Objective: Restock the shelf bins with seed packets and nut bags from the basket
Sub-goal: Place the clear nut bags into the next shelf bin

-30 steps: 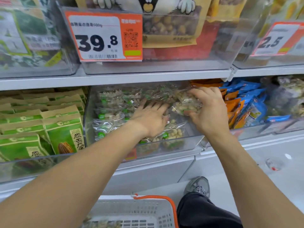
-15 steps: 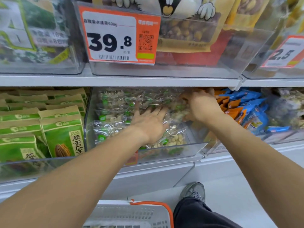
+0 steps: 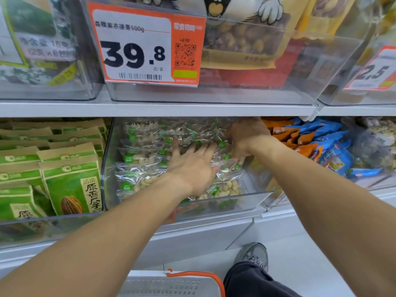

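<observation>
Head view: two bare forearms reach into one clear bin (image 3: 255,200) on the middle shelf, packed with clear nut bags (image 3: 139,179), too many and too overlapped to count. The left hand (image 3: 192,166) lies flat on the pile with four fingers (image 3: 205,147) straight and spread, pressing the bags down. The right hand (image 3: 246,136) is at the far right of the bin, deep under the shelf edge; its fingers are hidden among the bags, so whether it grips one I cannot tell. To the left sits a bin of green seed packets (image 3: 70,187), at least six fronts showing. To the right lie orange packets (image 3: 285,133) and blue packets (image 3: 334,151), mixed, number unclear. Above, two price tags show: one orange tag (image 3: 147,46) reading 39.8 and a second tag (image 3: 377,71) reading 2.5 at the right edge. One white basket (image 3: 171,286) with an orange handle stands near, at the bottom, beside one grey shoe (image 3: 255,254).

A second ago the right hand held a nut bag near the bin's front right; now it has pushed farther back and that bag is no longer seen apart. The left hand stays pressed on the pile.
</observation>
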Demonstrator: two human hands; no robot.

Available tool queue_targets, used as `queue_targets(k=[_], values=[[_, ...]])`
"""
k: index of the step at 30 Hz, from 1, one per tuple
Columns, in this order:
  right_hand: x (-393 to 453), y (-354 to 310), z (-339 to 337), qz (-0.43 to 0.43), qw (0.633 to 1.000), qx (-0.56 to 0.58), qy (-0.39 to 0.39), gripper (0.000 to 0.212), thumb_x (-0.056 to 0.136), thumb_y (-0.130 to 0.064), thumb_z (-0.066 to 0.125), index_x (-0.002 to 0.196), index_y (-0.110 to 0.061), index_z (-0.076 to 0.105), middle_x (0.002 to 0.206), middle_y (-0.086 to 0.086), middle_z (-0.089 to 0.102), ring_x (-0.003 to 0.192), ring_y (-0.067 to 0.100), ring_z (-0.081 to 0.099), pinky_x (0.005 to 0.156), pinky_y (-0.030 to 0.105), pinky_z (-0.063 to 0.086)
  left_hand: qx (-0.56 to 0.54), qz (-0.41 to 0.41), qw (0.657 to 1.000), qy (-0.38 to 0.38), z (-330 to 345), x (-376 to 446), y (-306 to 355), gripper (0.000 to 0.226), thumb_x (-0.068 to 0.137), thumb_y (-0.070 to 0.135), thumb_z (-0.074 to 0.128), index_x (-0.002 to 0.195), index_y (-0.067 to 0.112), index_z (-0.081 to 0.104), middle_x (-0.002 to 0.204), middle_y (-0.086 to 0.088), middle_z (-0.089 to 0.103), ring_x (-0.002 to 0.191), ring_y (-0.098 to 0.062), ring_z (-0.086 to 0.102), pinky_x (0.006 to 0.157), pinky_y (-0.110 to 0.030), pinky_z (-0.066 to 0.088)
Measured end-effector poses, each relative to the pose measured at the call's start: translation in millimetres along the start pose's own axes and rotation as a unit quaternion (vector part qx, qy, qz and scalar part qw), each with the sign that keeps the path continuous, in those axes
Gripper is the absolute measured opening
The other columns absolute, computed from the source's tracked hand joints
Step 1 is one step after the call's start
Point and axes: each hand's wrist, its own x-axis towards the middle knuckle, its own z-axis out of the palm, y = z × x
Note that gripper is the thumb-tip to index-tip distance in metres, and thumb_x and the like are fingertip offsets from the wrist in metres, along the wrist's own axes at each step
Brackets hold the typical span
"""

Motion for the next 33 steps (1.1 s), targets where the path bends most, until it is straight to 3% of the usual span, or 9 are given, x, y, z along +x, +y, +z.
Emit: queue_targets(k=[4,7,10,15,19,22,24,29,33], values=[[-2,18,-14,-0.021,0.987,0.133,-0.09,0.068,0.068,-0.038,0.088,0.129,-0.029,0.061,0.127,-0.004,0.063,0.121,0.02,0.055,0.096,0.029,0.045,-0.001,0.0,1.0,-0.002,0,0,0,0.064,0.103,0.053,0.019,0.156,0.027,-0.004,0.165,0.006,0.008,0.152,-0.024,0.01,0.115,-0.066,-0.009],[-6,28,-14,-0.02,0.966,0.236,-0.101,0.066,0.07,-0.044,0.087,0.128,-0.03,0.06,0.134,-0.004,0.06,0.122,0.019,0.056,0.102,0.031,0.045,-0.004,-0.001,1.0,0.004,2,1,-1,0.064,0.103,0.053,0.02,0.156,0.026,-0.004,0.165,0.006,0.009,0.151,-0.024,0.01,0.115,-0.066,-0.01],[-2,24,-2,-0.019,0.989,0.144,-0.015,0.055,0.073,-0.057,0.079,0.122,-0.035,0.065,0.129,-0.006,0.064,0.121,0.022,0.056,0.108,0.039,0.039,-0.006,-0.001,1.0,0.014,5,3,0,0.064,0.103,0.052,0.021,0.156,0.027,-0.003,0.165,0.006,0.009,0.151,-0.024,0.01,0.114,-0.067,-0.011],[7,14,5,-0.015,0.993,0.11,0.03,0.058,0.074,-0.059,0.077,0.125,-0.035,0.063,0.129,-0.003,0.063,0.128,0.027,0.05,0.109,0.044,0.033,-0.002,-0.001,0.999,0.033,9,7,0,0.063,0.102,0.052,0.022,0.156,0.027,0.001,0.164,0.006,0.012,0.15,-0.024,0.013,0.114,-0.068,-0.011],[2,17,3,-0.029,0.995,0.098,-0.006,0.065,0.077,-0.062,0.073,0.135,-0.036,0.055,0.132,-0.001,0.061,0.13,0.027,0.05,0.11,0.045,0.028,-0.005,-0.007,1.0,0.03,8,5,2,0.063,0.102,0.052,0.022,0.156,0.027,0.001,0.164,0.007,0.011,0.15,-0.024,0.013,0.114,-0.068,-0.009],[-12,24,-3,-0.052,0.993,0.081,-0.063,0.095,0.063,-0.055,0.087,0.145,-0.036,0.043,0.135,-0.003,0.06,0.13,0.026,0.05,0.11,0.048,0.031,-0.005,-0.009,0.999,0.03,7,4,2,0.063,0.102,0.053,0.021,0.156,0.028,0.0,0.164,0.007,0.011,0.151,-0.024,0.012,0.114,-0.067,-0.01],[-17,20,-1,-0.054,0.997,0.02,-0.053,0.099,0.058,-0.051,0.09,0.144,-0.033,0.044,0.129,0.0,0.064,0.126,0.026,0.054,0.111,0.049,0.029,-0.007,-0.008,0.999,0.035,8,4,2,0.062,0.102,0.053,0.021,0.155,0.028,0.001,0.164,0.007,0.012,0.15,-0.024,0.013,0.114,-0.067,-0.01],[3,7,11,-0.052,0.996,-0.04,0.066,0.062,0.076,-0.031,0.082,0.131,-0.026,0.055,0.104,0.001,0.068,0.105,0.027,0.065,0.091,0.042,0.041,-0.004,-0.006,0.999,0.042,10,4,1,0.063,0.102,0.053,0.021,0.156,0.028,0.002,0.164,0.008,0.013,0.15,-0.024,0.014,0.113,-0.068,-0.01],[13,10,11,-0.065,0.996,-0.023,0.055,0.072,0.063,-0.035,0.091,0.126,-0.025,0.057,0.102,0.0,0.069,0.099,0.026,0.065,0.082,0.036,0.049,-0.006,-0.008,0.999,0.045,10,6,2,0.062,0.102,0.053,0.022,0.156,0.028,0.003,0.164,0.008,0.014,0.149,-0.023,0.015,0.113,-0.068,-0.01]])
